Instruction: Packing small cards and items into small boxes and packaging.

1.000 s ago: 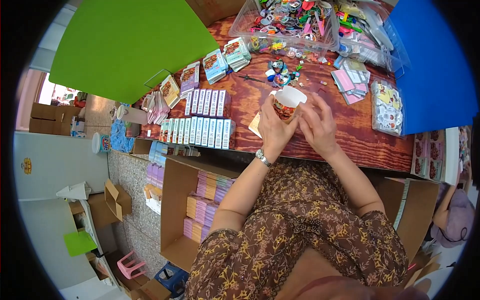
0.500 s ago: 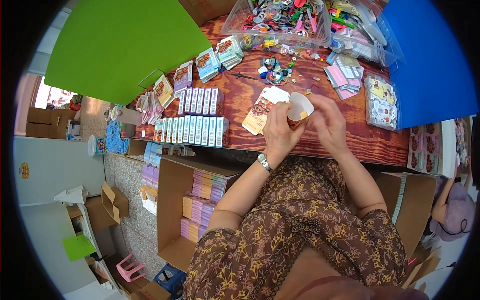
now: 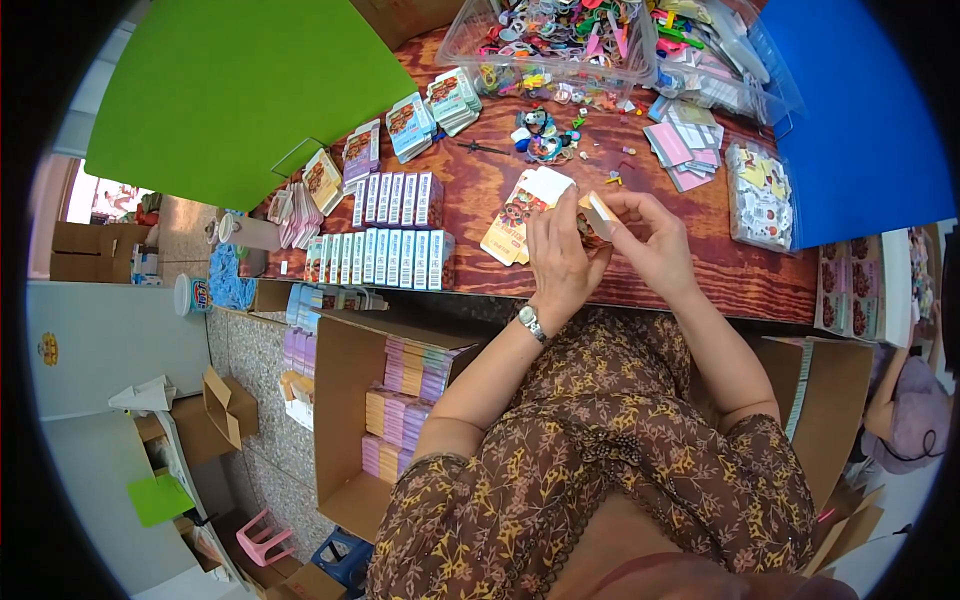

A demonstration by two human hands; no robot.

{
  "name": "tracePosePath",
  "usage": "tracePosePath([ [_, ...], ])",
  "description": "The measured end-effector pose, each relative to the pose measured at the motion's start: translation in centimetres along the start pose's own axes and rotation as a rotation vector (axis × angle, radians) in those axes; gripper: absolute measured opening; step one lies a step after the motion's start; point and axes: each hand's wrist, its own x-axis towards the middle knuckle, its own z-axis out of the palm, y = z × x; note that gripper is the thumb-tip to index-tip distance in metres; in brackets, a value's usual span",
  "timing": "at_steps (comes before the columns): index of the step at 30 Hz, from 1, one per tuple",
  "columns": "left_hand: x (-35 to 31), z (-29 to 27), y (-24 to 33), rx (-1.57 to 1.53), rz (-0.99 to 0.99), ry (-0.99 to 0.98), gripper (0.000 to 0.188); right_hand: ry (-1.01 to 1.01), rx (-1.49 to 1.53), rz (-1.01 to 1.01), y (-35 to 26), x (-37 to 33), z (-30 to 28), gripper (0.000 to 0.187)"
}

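Note:
A small printed carton [image 3: 594,226] is held between both hands above the near part of the table. My left hand [image 3: 562,258], with a watch at the wrist, is closed around its left side. My right hand [image 3: 655,245] pinches the carton's upper flap at the opposite edge, thumb and fingers together. The flap now covers most of the opening, and what is inside cannot be seen. Just left of the hands lies a flattened yellow carton [image 3: 500,240], partly behind my left fingers. Beyond them is a small heap of trinkets [image 3: 545,140].
Rows of closed boxes [image 3: 408,260] stand at the left, with stacks of flat cartons [image 3: 408,128] behind. A clear bin [image 3: 548,68] of colourful trinkets sits at the back. Cards [image 3: 682,150] and a clear tray [image 3: 762,205] lie right. Green [image 3: 240,90] and blue [image 3: 860,110] panels flank the table.
My right hand has come in to the carton and gripped its flap. The white flap, which stood up wide, is now folded over toward the opening. My left hand stays around the carton.

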Motion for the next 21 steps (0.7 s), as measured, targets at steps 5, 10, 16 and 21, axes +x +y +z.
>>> tracePosePath([
  [5,-0.3,0.0,-0.1,0.041,0.023,-0.037,0.097,0.031,-0.458,-0.168,-0.8,-0.3,-0.1,0.026],
  [10,-1.0,0.3,0.0,0.223,0.109,-0.069,0.094,0.026,-0.528,-0.177,-0.5,-0.4,-0.2,0.026],
  [16,-0.6,-0.2,-0.1,0.190,0.069,-0.068,0.092,0.043,-0.380,-0.209,1.0,-1.5,-0.4,0.027],
  [21,-1.0,-0.1,-0.1,0.223,0.102,-0.078,0.089,0.092,-0.326,-0.144,1.7,-2.4,-0.1,0.031],
])
